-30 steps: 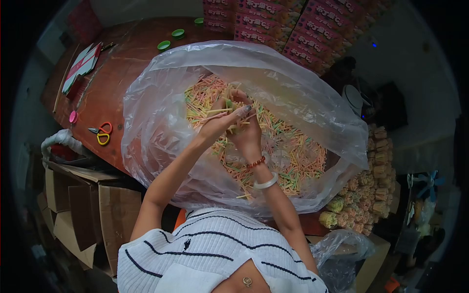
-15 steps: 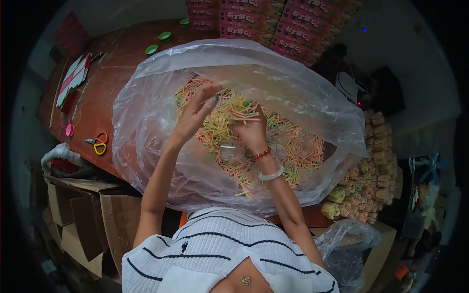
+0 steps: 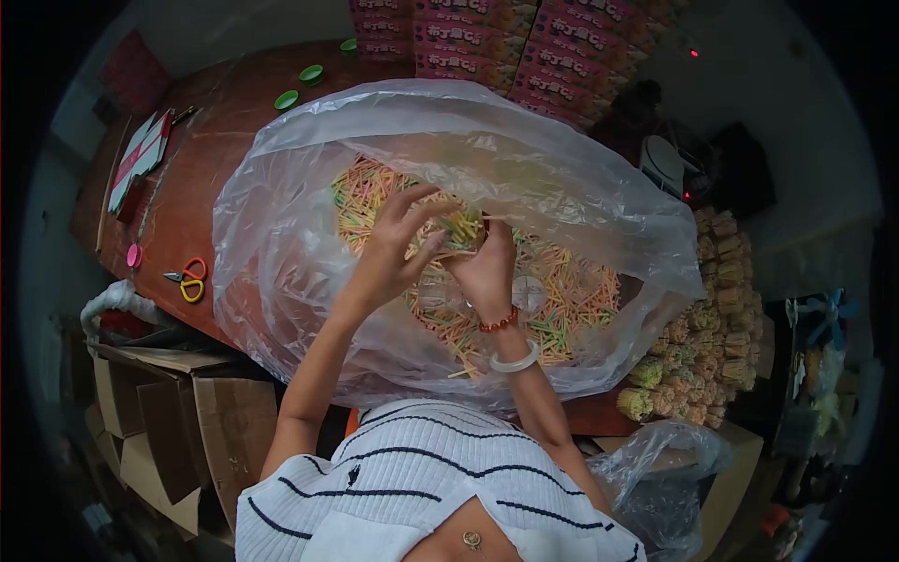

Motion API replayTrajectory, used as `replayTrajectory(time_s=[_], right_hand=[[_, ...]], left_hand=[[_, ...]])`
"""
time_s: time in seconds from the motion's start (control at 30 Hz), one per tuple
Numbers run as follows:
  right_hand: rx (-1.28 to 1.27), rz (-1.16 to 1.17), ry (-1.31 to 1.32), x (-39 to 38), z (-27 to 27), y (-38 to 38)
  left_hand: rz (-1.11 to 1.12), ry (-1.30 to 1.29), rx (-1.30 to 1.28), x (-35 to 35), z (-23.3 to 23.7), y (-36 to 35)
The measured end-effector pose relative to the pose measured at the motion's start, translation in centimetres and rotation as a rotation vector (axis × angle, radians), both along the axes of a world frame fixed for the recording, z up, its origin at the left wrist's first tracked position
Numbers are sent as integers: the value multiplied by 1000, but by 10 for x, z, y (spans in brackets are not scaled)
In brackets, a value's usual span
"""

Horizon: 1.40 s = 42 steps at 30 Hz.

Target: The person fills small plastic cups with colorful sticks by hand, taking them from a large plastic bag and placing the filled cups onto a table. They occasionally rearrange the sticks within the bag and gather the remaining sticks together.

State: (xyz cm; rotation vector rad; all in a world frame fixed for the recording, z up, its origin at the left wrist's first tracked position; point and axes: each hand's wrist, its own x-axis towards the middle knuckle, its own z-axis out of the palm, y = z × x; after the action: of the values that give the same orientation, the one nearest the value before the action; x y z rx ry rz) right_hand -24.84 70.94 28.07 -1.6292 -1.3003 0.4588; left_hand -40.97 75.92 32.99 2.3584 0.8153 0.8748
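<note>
Over the middle of a wide clear plastic bag (image 3: 272,281), spread on a reddish-brown surface (image 3: 197,220), a small bundle of coloured sticks (image 3: 464,229) is held up by the right hand (image 3: 487,272). The bundle is set just above that hand's palm, between its thumb and fingers, with yellow and green sticks seen most clearly; whether a clear cup is wrapped around them cannot be told. The right hand is closed around the bundle's near and right sides — its grip narrowed to the width of the sticks. On the bundle's left side the left hand (image 3: 382,255) is held partly open, its fingers curved and spread from the thumb, with the fingertips brought close to the sticks; whether they are touched cannot be made out.

Beneath both hands, loose sticks (image 3: 581,304) in pink, yellow and green are heaped inside the bag, and a clear round container (image 3: 529,292) is seen among them, just right of the right wrist. On that wrist a red beaded bracelet (image 3: 499,322) and a white bangle (image 3: 515,360) are worn. To the left of the bag, scissors (image 3: 192,286) are laid on the surface — well apart from either hand — and beyond the bag, pink printed boxes (image 3: 468,47) are stacked.
</note>
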Motion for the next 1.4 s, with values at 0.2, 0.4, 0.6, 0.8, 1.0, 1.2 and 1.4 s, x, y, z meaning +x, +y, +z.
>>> replayTrajectory(time_s=[0.2,0.4,0.6,0.8,1.0,1.2,1.4], right_hand=[[112,-53,21,-10,-9,-5],[269,67,184,-14,-25,6],[279,-4,47,-16,4,-5],[157,79,-61,-20,-8,-3],[-68,67,101,-28,17,-13],[-157,76,289,-22,22,-12],[53,-33,310,-33,12,-19]], left_hand=[[12,-224,-215,3,-25,0],[-113,-56,-197,14,4,-19],[-45,147,148,8,-10,-13],[-8,53,-17,-6,-1,-11],[-6,-46,-54,-11,1,2],[251,-326,-253,-28,6,20],[63,8,-25,-14,1,-15]])
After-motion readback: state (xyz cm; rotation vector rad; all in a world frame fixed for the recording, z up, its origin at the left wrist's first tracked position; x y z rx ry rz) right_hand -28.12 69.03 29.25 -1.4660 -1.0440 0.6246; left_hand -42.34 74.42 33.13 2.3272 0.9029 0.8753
